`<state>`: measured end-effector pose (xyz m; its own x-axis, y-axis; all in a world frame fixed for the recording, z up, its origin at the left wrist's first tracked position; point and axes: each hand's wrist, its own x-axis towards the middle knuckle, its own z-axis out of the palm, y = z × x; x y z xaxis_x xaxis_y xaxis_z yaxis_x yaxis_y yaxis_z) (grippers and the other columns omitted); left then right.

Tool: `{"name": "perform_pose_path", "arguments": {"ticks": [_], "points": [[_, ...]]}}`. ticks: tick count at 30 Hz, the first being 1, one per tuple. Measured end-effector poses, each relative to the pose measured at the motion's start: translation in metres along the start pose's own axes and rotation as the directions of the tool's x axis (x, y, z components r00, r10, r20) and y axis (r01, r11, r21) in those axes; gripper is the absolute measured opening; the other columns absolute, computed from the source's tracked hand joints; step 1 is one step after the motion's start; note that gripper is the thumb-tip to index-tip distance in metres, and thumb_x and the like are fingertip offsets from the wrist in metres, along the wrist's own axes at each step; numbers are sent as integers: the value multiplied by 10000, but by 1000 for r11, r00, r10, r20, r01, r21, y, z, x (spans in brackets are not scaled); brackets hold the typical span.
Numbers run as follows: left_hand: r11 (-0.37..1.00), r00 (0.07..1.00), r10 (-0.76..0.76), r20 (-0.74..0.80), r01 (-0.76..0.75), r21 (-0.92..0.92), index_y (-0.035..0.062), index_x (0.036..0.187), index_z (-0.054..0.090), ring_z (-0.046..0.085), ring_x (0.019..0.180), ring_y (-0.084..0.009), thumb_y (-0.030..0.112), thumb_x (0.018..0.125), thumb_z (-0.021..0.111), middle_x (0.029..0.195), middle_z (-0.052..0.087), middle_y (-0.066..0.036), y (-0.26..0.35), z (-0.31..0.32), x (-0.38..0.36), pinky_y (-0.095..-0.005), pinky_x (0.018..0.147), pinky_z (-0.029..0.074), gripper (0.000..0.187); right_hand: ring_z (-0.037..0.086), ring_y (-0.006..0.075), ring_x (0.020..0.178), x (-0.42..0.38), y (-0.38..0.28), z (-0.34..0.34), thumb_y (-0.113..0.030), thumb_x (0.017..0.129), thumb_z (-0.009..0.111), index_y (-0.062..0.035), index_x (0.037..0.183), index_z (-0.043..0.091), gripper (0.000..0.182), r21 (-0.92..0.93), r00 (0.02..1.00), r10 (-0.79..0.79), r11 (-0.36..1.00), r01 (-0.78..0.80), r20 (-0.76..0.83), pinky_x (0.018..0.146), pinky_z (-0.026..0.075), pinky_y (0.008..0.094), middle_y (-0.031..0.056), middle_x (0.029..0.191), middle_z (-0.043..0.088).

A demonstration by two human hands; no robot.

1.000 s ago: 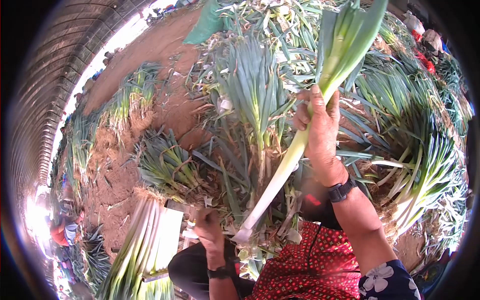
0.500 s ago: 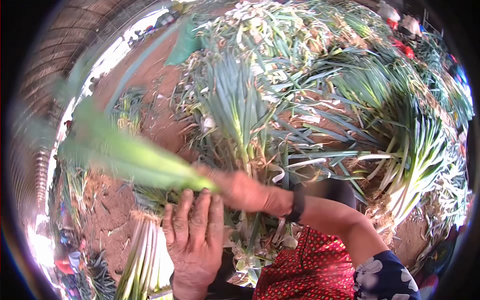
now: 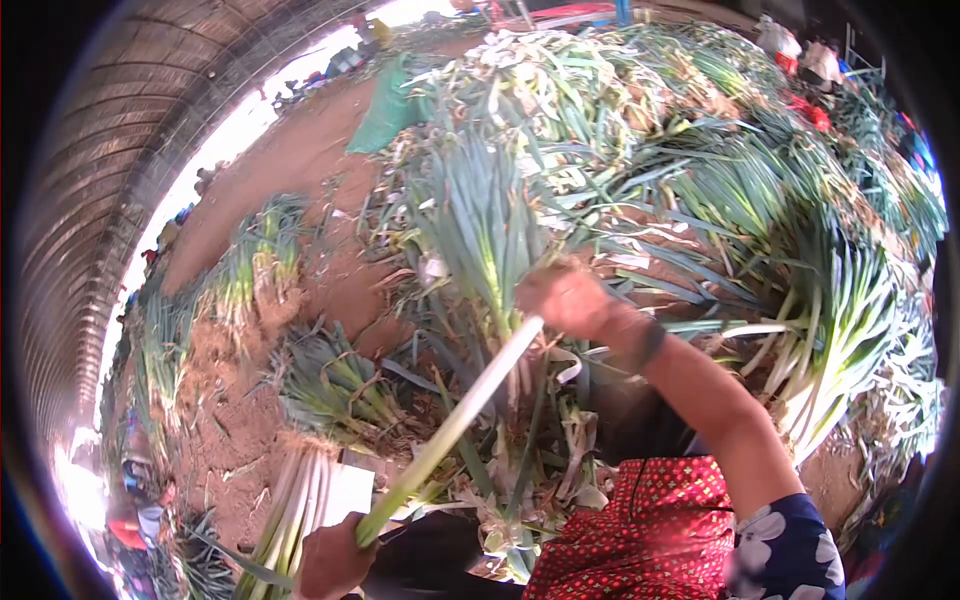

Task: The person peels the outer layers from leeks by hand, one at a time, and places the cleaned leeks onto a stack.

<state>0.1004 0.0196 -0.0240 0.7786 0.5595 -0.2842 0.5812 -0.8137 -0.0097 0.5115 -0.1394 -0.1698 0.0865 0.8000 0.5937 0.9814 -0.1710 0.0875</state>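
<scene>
A long leek [image 3: 455,425] slants across in front of me, its white end up and to the right, its green part low on the left. My left hand [image 3: 337,557] is closed around the green part near the bottom of the view. At the white end, my right hand [image 3: 568,300] is closed on the leek; motion blurs its fingers. Beside my left hand lies a bundle of trimmed leeks [image 3: 290,510], roots upward, next to a white sheet [image 3: 349,494]. A pile of leafy leeks [image 3: 475,225] sits just beyond my right hand.
More leek bundles [image 3: 815,350] stand to the right, and a large heap of leeks and scraps [image 3: 560,80] spreads behind. Small bunches [image 3: 335,385] lie on the brown dirt floor [image 3: 330,270] at left. A green sack [image 3: 388,108] is farther back. People [image 3: 780,45] sit at the upper right.
The leek has swung round, so its white end now points up and right. My left hand has moved down and closed on the green part; my right hand has moved up and right.
</scene>
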Motion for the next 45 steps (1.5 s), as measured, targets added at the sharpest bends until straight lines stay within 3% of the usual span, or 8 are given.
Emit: {"name": "perform_pose_path", "arguments": {"ticks": [7, 19, 24, 27, 30, 36, 43, 45], "points": [[941, 868, -1, 497, 169, -293, 30, 1191, 626, 668, 789, -159, 265, 809, 761, 863, 715, -113, -50, -26, -8, -326, 743, 515, 469, 641, 317, 878, 33, -30, -53, -85, 761, 678, -66, 1117, 580, 369, 285, 988, 143, 946, -154, 59, 738, 533, 415, 120, 968, 597], [782, 776, 3, 631, 391, -485, 22, 1158, 650, 686, 896, -147, 177, 860, 743, 958, 729, -95, -80, -39, -38, -309, 836, 542, 349, 637, 360, 1003, 19, -42, -98, -125, 850, 692, -39, 1349, 525, 533, 622, 989, 17, 779, 79, -146, 856, 553, 409, 195, 1244, 584], [689, 881, 120, 458, 258, -677, 24, 1141, 663, 670, 708, -194, 235, 854, 696, 825, 704, -107, -54, -50, -54, -309, 643, 508, 358, 676, 353, 929, 13, -30, -103, -158, 903, 637, -23, 1290, 571, 415, 675, 992, 21, 734, 69, -125, 822, 568, 395, 189, 1155, 640], [914, 899, -53, 434, 219, -341, 56, 1169, 642, 682, 789, -308, 201, 805, 734, 911, 684, -213, -22, -71, -50, -371, 680, 525, 402, 694, 302, 852, 13, -23, -82, -235, 986, 546, -4, 1065, 649, 266, 701, 926, 187, 705, 106, -328, 766, 570, 380, 149, 980, 699], [978, 991, 120, -52, -127, -164, 70, 1217, 612, 663, 794, -354, 167, 785, 759, 879, 679, -199, -30, -33, -65, -417, 681, 521, 466, 688, 164, 738, 7, -14, -78, -347, 1009, 521, -4, 1012, 636, 362, 911, 857, 513, 374, -174, -48, 658, 547, 284, 95, 874, 702], [935, 885, 209, -416, -57, 349, 66, 1246, 592, 606, 785, -336, 44, 668, 683, 849, 613, -156, -14, -20, -73, -451, 797, 489, 586, 636, 142, 668, 9, -12, -67, -330, 999, 552, -23, 1067, 634, 325, 926, 660, 683, -372, -55, 314, 597, 529, 269, 44, 772, 635], [871, 764, 242, -599, 101, 481, 14, 1227, 500, 503, 808, -381, 31, 649, 534, 887, 504, -175, -38, -10, -67, -509, 776, 407, 580, 635, 182, 924, 9, -32, -91, -259, 964, 614, -34, 1208, 628, 333, 965, 887, 401, 26, -262, 230, 777, 523, 335, 69, 990, 665], [863, 768, 218, -603, 136, 486, 11, 1223, 507, 512, 813, -371, 34, 659, 536, 893, 514, -172, -51, -9, -69, -505, 780, 410, 566, 640, 239, 946, 11, -36, -89, -225, 909, 677, -25, 1184, 650, 342, 855, 996, 77, 513, -78, 45, 808, 520, 360, 114, 1028, 678]]}}
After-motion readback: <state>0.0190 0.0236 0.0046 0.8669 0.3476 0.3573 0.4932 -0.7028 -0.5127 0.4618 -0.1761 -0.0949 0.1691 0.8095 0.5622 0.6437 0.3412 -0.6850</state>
